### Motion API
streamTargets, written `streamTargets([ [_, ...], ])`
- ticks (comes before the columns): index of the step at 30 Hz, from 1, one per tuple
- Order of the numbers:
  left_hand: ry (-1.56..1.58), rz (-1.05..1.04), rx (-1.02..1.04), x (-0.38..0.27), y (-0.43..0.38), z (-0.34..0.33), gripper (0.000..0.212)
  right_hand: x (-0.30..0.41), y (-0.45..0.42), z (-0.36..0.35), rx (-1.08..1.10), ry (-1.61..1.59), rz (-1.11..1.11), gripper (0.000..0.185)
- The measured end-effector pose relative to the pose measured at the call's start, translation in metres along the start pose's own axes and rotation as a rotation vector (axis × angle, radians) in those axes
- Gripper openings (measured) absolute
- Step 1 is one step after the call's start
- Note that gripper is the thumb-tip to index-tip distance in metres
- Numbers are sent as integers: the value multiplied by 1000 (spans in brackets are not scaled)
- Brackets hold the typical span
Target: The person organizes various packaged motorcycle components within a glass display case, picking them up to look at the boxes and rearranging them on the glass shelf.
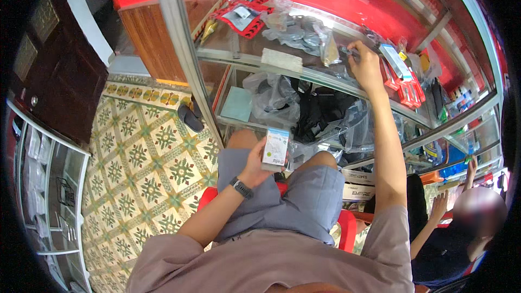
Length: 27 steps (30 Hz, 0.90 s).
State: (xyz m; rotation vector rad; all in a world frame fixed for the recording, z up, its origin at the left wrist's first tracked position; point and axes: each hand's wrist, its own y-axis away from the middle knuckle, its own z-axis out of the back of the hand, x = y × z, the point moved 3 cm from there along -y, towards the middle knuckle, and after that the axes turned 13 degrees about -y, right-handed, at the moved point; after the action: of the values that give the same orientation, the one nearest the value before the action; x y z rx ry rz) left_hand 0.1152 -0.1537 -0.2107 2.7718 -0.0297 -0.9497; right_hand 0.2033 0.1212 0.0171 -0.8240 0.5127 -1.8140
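My left hand (256,165), with a dark watch on its wrist, holds a small white and light-blue product box (275,148) above my lap. My right hand (365,65) reaches over the upper glass shelf (244,59) of the display case, its fingertips at a small item that I cannot make out. Left of those fingers lie clear plastic bags (301,34) with contents, and farther left are red-edged packets (243,16). Just right of the hand, a blue and white box (395,61) rests on several red and white packs (410,89).
Under the upper shelf are a pale green box (237,103) and black items in clear bags (321,110). A metal frame post (183,40) rises at the case's left end. Dark slippers (190,118) lie on the tiled floor. Another person (443,248) sits at the right.
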Motion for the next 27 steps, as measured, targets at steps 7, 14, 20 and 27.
streamTargets([
  [7,134,-7,13,-1,2,5,56,7,-20,-20,126,-226,-199,38],
  [14,232,-45,146,-8,3,1,59,25,-28,-27,300,-240,-417,56],
  [20,162,-49,76,-8,3,6,62,18,-14,-23,36,-306,-351,43],
  [27,216,-20,84,-9,2,6,64,-7,-8,-19,-51,-409,-280,34],
])
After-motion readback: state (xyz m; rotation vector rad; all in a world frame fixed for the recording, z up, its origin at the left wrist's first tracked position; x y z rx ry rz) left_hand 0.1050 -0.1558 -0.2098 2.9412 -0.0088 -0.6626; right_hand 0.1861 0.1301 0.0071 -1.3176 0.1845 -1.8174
